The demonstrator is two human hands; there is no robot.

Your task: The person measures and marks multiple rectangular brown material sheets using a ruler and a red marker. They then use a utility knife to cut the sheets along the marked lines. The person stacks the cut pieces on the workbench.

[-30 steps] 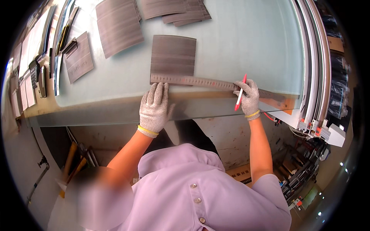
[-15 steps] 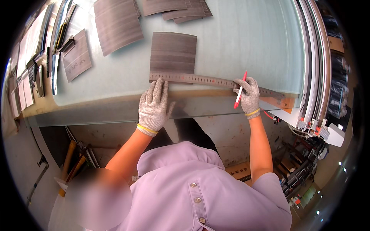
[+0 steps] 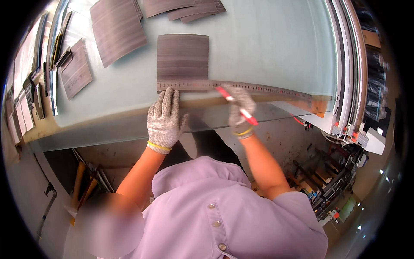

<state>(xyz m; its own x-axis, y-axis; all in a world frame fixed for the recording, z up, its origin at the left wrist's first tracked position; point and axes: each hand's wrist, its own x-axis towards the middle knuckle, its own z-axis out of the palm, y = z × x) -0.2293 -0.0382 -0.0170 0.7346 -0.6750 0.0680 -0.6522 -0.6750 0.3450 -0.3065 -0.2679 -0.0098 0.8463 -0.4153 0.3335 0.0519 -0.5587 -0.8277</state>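
Observation:
A square grey-brown sheet with faint stripes [image 3: 183, 58] lies flat on the glass tabletop. Across its near edge rests a long metal ruler [image 3: 194, 85], reaching far to the right past the sheet. My left hand [image 3: 164, 123], in a knit glove with a yellow cuff, presses the ruler's left part with fingers stretched out. In my gloved right hand [image 3: 242, 105] is a red and white marker [image 3: 249, 117], tilted, its upper-left end near the ruler just right of the sheet. Motion blurs that hand, and whether the marker touches anything cannot be made out.
More grey-brown sheets [image 3: 118, 32] lie at the back left, with an overlapping stack [image 3: 196, 11] beside them. A smaller sheet with handwriting [image 3: 76, 77] has a black clip [image 3: 64, 58] on it. A calculator [image 3: 29, 93] sits at the left. Metal rails [image 3: 351, 64] border the right side.
My right hand has swung left along the ruler with the marker, whose tilt has turned over to the left. My left hand stays on the ruler. The whole view has shifted slightly.

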